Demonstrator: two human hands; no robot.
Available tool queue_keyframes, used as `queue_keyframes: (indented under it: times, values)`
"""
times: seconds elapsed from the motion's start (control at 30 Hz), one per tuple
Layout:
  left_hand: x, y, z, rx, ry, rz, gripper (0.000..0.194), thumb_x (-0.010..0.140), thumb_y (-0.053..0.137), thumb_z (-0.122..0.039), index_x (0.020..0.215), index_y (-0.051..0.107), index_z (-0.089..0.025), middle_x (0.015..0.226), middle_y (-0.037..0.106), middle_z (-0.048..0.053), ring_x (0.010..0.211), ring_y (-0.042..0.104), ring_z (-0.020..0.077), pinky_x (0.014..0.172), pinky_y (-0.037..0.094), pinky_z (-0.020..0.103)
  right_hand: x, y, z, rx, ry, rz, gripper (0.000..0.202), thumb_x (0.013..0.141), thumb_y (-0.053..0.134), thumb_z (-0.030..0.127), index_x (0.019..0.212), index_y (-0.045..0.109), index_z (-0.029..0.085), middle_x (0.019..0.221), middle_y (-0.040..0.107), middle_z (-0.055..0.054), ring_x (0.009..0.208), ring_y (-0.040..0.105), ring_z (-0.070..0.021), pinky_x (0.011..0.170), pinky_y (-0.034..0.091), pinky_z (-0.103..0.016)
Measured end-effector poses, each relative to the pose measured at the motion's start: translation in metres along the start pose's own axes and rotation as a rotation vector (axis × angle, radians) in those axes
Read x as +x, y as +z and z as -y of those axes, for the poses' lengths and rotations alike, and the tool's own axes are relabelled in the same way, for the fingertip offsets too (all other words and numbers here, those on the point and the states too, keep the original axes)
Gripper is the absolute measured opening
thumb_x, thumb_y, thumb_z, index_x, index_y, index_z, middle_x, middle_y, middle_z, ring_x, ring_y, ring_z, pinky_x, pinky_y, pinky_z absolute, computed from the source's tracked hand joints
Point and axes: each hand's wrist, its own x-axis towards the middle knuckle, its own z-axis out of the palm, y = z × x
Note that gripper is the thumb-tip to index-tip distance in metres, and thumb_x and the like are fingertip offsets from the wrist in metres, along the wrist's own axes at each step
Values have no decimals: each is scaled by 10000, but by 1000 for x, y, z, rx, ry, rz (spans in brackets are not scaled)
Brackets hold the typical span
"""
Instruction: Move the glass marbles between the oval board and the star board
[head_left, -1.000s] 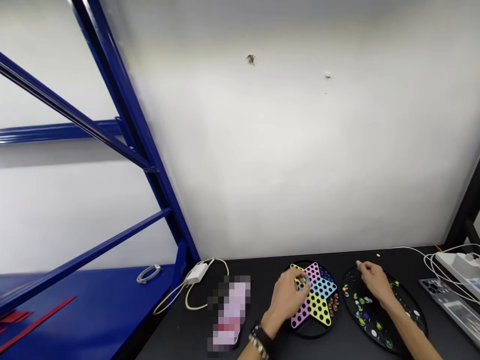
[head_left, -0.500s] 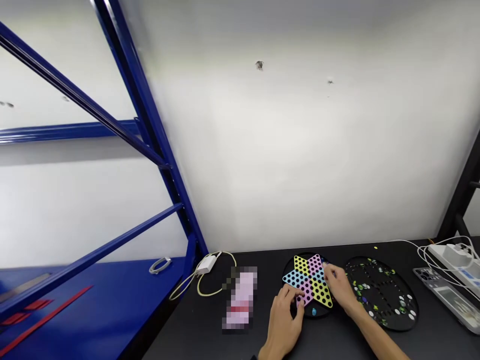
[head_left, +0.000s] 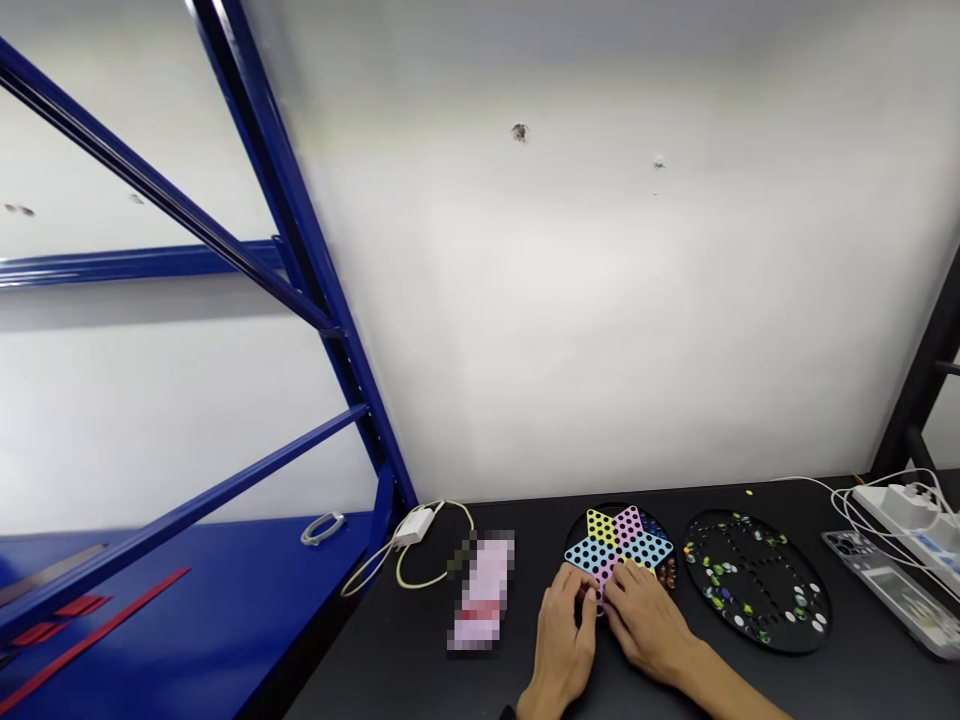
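Observation:
A round black Chinese checkers board (head_left: 598, 552) with a star in pink, yellow and blue lies on the black table. My left hand (head_left: 562, 635) rests at its near left edge, thumb and fingers curled together by the near pink point. Just beside it, my right hand (head_left: 649, 622) reaches over the near right part of the board, fingers bent close together and nearly touching the left hand's fingertips. Whatever lies between the fingers is hidden. Dark blue and orange-brown marbles (head_left: 667, 573) sit in the side pockets at the board's right.
Right of the board lies a round black tray (head_left: 780, 600) with glassy marbles and white pieces. Beyond it are a clear case (head_left: 892, 595) and a white power strip (head_left: 919, 525) with cables. A blurred pink packet (head_left: 484, 595) and a white adapter (head_left: 414, 527) lie left.
My right hand has moved left and nearer, from the board's right edge to beside my left hand. The left hand's thumb and fingers have drawn closer together.

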Motion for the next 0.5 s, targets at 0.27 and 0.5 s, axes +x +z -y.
queue_keyframes:
  times: [0.27, 0.5]
  values:
    - [-2, -4, -7, 48, 71, 33, 217, 990, 423, -263, 949, 635, -246, 985, 675, 49, 944, 622, 228, 859, 486, 367, -23, -15, -6, 44, 114, -24, 303, 947, 519, 264, 1249, 543, 273, 1274, 630, -78, 1130, 565, -276, 969, 434, -426]
    - [-11, 0, -22, 204, 247, 282, 363, 832, 651, -207, 1172, 674, -331, 1185, 690, 37, 1047, 594, 271, 918, 442, 423, -54, -42, -108, -70, 573, -61, 363, 939, 362, 282, 1208, 590, 198, 1302, 623, -139, 1168, 550, -325, 920, 442, -485]
